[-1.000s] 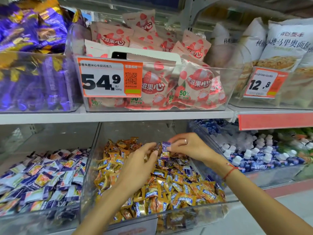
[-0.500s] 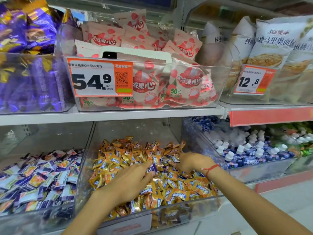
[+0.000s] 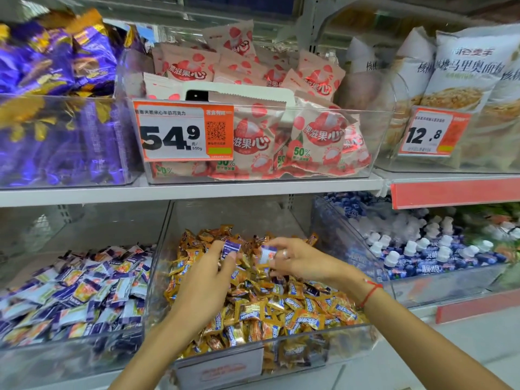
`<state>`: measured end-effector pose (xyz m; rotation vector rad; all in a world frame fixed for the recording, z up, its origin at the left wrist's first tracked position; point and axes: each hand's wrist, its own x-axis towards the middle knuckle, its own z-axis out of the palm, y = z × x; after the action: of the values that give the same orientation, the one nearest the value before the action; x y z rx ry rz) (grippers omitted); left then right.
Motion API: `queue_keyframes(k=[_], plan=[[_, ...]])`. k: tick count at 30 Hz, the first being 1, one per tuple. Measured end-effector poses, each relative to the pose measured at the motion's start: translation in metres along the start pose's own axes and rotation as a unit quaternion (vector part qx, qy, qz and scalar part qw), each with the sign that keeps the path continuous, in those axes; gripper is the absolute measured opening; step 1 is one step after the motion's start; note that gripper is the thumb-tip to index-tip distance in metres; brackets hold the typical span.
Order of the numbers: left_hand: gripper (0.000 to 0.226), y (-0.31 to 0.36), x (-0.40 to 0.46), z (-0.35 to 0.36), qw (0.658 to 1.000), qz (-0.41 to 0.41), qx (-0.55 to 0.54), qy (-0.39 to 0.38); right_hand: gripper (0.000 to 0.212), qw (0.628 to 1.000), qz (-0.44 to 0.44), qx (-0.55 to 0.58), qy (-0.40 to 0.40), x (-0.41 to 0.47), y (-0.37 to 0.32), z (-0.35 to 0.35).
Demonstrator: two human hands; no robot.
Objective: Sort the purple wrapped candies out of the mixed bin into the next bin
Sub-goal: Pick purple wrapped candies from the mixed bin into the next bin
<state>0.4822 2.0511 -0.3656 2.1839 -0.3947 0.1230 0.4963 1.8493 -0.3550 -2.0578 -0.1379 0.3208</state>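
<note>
Lifting clear of the pile they were buried in, left hand [image 3: 208, 280] pinches a purple candy [image 3: 230, 247], right hand [image 3: 298, 260] another [image 3: 266, 253]; both ready for the purple bin [image 3: 84, 358] at nine o'clock of the mixed bin [image 3: 315, 350].

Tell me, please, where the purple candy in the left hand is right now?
In the head view, the purple candy is pinched in the left hand, raised above the back of the mixed bin, just left of the right hand.
</note>
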Motion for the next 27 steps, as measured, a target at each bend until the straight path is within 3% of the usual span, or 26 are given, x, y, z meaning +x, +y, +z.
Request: queue_keyframes(k=[3, 8, 12, 15, 17, 19, 22, 24, 27], plan=[[0.012, 0.003, 0.004, 0.004, 0.998, -0.02, -0.054, 0.001, 0.024, 0.996, -0.036, 0.077, 0.04, -0.016, -0.016, -0.006], [0.023, 0.026, 0.012, 0.012, 0.979, -0.068, -0.19, -0.038, 0.024, 0.987, -0.071, 0.114, 0.092, -0.027, -0.032, -0.008], [0.038, 0.037, 0.012, 0.018, 0.982, -0.051, -0.174, -0.058, 0.017, 0.985, -0.112, 0.066, 0.115, -0.029, -0.033, 0.0], [0.052, 0.031, 0.012, 0.021, 0.986, -0.005, -0.164, -0.028, 0.013, 0.988, -0.116, 0.058, 0.089, -0.03, -0.027, -0.004], [0.052, 0.026, 0.01, 0.017, 0.983, -0.006, -0.181, -0.001, 0.013, 0.992, -0.098, -0.004, 0.078, -0.027, -0.017, -0.012], [0.054, 0.019, 0.01, 0.013, 0.981, -0.026, -0.191, 0.024, 0.016, 0.983, -0.062, -0.163, 0.062, -0.017, 0.0, -0.017], [0.047, 0.012, 0.009, 0.009, 0.979, -0.048, -0.197, 0.01, 0.03, 0.927, -0.005, -0.376, -0.007, -0.005, 0.02, -0.007], [0.047, 0.011, 0.007, 0.008, 0.98, -0.049, -0.19, -0.001, 0.027, 0.921, -0.016, -0.388, 0.026, -0.006, 0.021, -0.005], [0.064, 0.006, 0.01, 0.008, 0.984, -0.039, -0.173, -0.007, 0.017, 0.951, -0.062, -0.289, 0.086, -0.013, 0.015, -0.016]])
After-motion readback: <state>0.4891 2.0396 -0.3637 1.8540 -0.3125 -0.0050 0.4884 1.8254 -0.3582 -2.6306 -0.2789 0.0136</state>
